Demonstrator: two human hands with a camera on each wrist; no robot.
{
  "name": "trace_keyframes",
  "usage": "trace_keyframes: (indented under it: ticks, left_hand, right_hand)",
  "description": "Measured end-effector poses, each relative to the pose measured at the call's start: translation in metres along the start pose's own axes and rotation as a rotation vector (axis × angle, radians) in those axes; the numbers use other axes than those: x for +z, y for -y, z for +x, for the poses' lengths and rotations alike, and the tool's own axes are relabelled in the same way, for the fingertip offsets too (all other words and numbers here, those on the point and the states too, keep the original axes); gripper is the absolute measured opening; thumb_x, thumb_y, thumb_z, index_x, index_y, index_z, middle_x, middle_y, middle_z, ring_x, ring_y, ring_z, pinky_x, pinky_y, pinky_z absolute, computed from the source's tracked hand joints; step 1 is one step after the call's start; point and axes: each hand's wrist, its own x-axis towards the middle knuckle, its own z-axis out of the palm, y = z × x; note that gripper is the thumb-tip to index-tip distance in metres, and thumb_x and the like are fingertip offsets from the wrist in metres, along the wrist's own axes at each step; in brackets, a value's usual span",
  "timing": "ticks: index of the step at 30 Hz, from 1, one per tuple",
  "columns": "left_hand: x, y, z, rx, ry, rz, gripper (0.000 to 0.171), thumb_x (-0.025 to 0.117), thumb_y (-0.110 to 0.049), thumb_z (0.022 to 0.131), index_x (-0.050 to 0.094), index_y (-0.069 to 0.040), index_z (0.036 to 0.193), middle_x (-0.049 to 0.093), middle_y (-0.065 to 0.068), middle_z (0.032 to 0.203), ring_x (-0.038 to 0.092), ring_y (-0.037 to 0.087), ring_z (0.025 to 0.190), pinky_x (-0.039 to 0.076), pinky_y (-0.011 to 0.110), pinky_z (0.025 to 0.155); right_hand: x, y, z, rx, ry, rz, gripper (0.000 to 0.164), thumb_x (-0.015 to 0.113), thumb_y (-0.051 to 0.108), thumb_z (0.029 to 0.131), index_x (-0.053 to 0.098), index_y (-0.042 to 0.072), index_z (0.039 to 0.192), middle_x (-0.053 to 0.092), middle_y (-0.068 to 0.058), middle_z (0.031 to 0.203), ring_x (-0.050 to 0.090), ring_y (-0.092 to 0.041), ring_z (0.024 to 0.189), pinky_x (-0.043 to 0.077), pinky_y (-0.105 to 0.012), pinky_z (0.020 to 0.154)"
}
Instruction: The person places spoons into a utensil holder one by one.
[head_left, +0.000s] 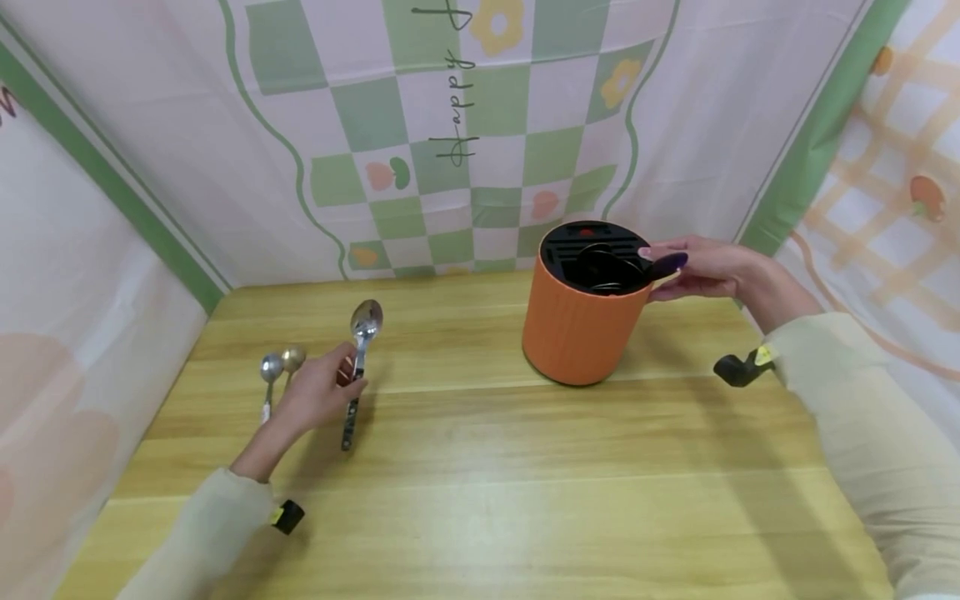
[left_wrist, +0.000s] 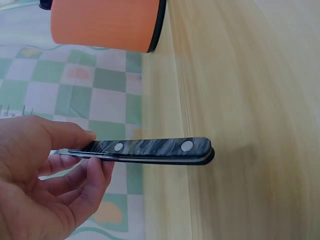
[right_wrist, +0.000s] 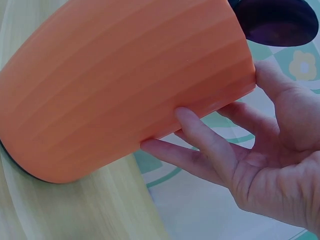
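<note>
The spoon (left_wrist: 155, 151) is pinched by the left hand (head_left: 317, 390), the orange holder (head_left: 581, 329) held by the right hand (head_left: 708, 265). Carrying seems underway; steadiness is needed next.

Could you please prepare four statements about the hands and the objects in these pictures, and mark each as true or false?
1. The left hand pinches a dark-handled spoon. True.
2. The right hand is apart from the orange container. False: it touches the container.
3. A silver spoon and a gold-toned spoon are near the left hand. True.
4. In the head view, the orange container is left of the dark-handled spoon. False: it is right of it.
</note>
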Motion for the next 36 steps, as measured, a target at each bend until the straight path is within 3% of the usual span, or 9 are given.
trace_keyframes:
  ticks: [14, 21, 27, 36]
  left_hand:
    - [0.005, -0.017, 0.011, 0.147, -0.133, -0.036, 0.019, 0.074, -0.011, 0.089, 0.061, -0.008, 0.102, 0.072, 0.012, 0.089, 0.071, 0.024, 0.08, 0.06, 0.031, 0.063]
    - [0.008, -0.034, 0.018, 0.155, -0.17, -0.085, 0.016, 0.073, -0.014, 0.091, 0.062, -0.009, 0.1, 0.073, 0.01, 0.089, 0.071, 0.025, 0.082, 0.06, 0.034, 0.065]
    - [0.012, -0.046, 0.026, 0.199, -0.22, -0.125, 0.014, 0.074, -0.012, 0.09, 0.061, -0.009, 0.092, 0.072, 0.007, 0.084, 0.072, 0.022, 0.08, 0.058, 0.03, 0.063]
    - [0.012, -0.067, 0.035, 0.261, -0.28, -0.147, 0.016, 0.077, -0.013, 0.088, 0.062, -0.007, 0.088, 0.074, 0.008, 0.084, 0.074, 0.022, 0.077, 0.061, 0.035, 0.065]
  right_hand:
    - [-0.002, 0.002, -0.002, -0.011, 0.033, -0.006, 0.026, 0.047, 0.022, 0.106, 0.072, 0.024, 0.104, 0.075, -0.007, 0.104, 0.074, -0.026, 0.095, 0.06, -0.031, 0.086]
    - [-0.003, -0.001, -0.002, -0.011, 0.042, 0.016, 0.027, 0.046, 0.021, 0.106, 0.072, 0.026, 0.104, 0.075, -0.007, 0.105, 0.075, -0.027, 0.095, 0.06, -0.031, 0.086]
    - [-0.002, -0.001, -0.001, -0.011, 0.03, 0.009, 0.026, 0.047, 0.023, 0.106, 0.072, 0.027, 0.103, 0.075, -0.007, 0.106, 0.074, -0.028, 0.095, 0.06, -0.033, 0.087]
    - [-0.001, 0.0, -0.002, -0.009, 0.024, -0.008, 0.027, 0.047, 0.023, 0.106, 0.073, 0.028, 0.103, 0.075, -0.005, 0.105, 0.075, -0.026, 0.094, 0.06, -0.031, 0.085]
